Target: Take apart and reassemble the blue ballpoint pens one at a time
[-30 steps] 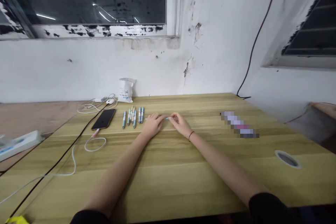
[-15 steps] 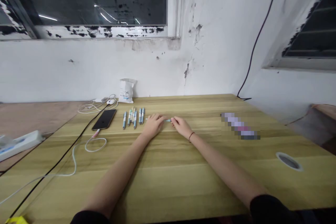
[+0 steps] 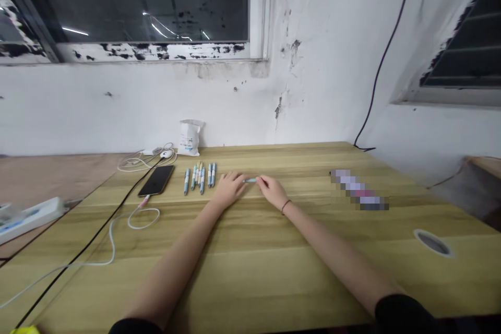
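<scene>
Forearms come in from the bottom edge, black sleeves at the elbows, both reaching far out over the wooden surface (image 3: 250, 271). Your left hand (image 3: 229, 189) lies palm down, fingers loosely together and pointing toward the wall, its tips at one end of a small light-blue pen (image 3: 250, 180). Your right hand (image 3: 274, 191) has a thin dark band at the wrist; its fingers are curled in, pinching the other end of the same pen. Pen lies crosswise between both hands, low on the surface or just over it, can't tell if it's lifted. Can't tell whether the left fingers actually grip it or only rest on it.

Just left of your left hand, a row of pens (image 3: 199, 176) lies side by side, pointing toward the wall, close together. Further left, a dark phone (image 3: 156, 180) lies flat, with a white cable (image 3: 129, 219) looping from its near end and a black cable (image 3: 78, 250) running past it toward the near-left corner. Power strip (image 3: 27, 214) sits off the left edge on the neighbouring table. Round cable hole (image 3: 432, 242) at the right, well apart from your hands. Blurred-out patch on the right, contents unreadable.

At the far edge by the wall, a small white bag (image 3: 189, 138) stands upright, with a tangle of white cords (image 3: 151, 159) just left of it.
</scene>
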Motion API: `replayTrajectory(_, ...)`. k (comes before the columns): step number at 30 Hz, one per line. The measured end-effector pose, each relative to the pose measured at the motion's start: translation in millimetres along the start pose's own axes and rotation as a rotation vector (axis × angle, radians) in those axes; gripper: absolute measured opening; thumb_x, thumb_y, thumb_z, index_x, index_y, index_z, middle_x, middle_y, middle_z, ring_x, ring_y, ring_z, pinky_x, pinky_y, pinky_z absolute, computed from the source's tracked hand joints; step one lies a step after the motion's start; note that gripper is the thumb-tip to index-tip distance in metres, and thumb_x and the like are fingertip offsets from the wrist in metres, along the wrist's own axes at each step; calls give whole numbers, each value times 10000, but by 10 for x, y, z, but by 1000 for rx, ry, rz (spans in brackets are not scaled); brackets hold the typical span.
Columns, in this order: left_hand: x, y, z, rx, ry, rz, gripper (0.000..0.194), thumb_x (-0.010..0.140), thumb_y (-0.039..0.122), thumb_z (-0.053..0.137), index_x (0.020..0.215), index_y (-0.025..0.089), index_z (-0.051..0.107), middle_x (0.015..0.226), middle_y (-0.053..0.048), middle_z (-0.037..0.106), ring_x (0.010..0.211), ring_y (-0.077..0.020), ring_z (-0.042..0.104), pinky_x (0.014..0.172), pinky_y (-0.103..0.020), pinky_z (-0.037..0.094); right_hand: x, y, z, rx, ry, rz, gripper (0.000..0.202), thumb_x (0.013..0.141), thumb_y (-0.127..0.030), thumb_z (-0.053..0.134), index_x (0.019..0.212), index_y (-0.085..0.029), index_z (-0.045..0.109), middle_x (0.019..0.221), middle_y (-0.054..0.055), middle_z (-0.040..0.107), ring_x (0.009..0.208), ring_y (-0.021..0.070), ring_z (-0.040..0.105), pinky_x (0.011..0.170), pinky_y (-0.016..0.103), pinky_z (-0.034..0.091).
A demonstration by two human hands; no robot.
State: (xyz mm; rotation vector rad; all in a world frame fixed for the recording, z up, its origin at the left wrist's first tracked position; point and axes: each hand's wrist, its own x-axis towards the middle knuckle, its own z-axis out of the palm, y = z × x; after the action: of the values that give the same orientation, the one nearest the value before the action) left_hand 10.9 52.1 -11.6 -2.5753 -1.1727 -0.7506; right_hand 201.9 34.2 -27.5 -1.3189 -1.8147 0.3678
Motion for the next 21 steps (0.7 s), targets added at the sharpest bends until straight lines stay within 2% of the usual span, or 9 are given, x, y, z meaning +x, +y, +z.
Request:
replayTrajectory(3, -12, -71, 13, -24, 4, -75, 306, 933, 349, 343, 1141, 244, 541, 1041, -46, 625, 991, -184, 541, 850, -333, 337, 8, 8, -19, -8, 69, 13, 340, 889, -407, 351, 756, -201, 587, 603, 0, 552, 537, 134, 465, 510, 231, 308)
replayTrajectory(5, -22, -128, 27, -31, 1, -104, 302, 942, 325, 322, 1059, 231, 584, 977, -35, 650, 948, -174, 563, 838, -327, 335, 14, 13, -25, -7, 96, 12, 326, 888, -397, 347, 764, -200, 576, 612, 1, 545, 546, 136, 462, 515, 234, 306)
replayTrajectory(8, -25, -180, 39, -36, 0, -101, 272, 930, 327, 368, 946, 227, 620, 926, -23, 656, 910, -163, 572, 829, -312, 336, 21, 20, -34, -8, 115, 10, 328, 882, -396, 347, 716, -196, 546, 605, 2, 523, 554, 138, 451, 518, 239, 301)
replayTrajectory(15, 2, -161, 8, -37, 20, -90, 271, 921, 363, 388, 976, 219, 611, 962, -43, 645, 943, -163, 562, 864, -309, 340, 35, 51, -51, -2, 119, 31, 385, 885, -419, 315, 621, -198, 487, 531, -18, 452, 512, 128, 415, 480, 231, 283)
replayTrajectory(18, -10, -166, 19, -37, -4, -77, 258, 922, 367, 382, 983, 239, 597, 928, -20, 657, 894, -154, 585, 855, -298, 356, 40, 65, -31, -7, 124, 29, 357, 891, -389, 315, 680, -196, 529, 565, -7, 494, 529, 137, 441, 496, 235, 308)
replayTrajectory(21, -23, -186, 58, -29, -18, -84, 240, 922, 352, 383, 1024, 237, 568, 892, -10, 666, 851, -160, 602, 832, -299, 370, 36, 71, -26, -21, 113, -4, 270, 886, -331, 354, 831, -195, 581, 658, 14, 571, 583, 150, 495, 554, 244, 357)
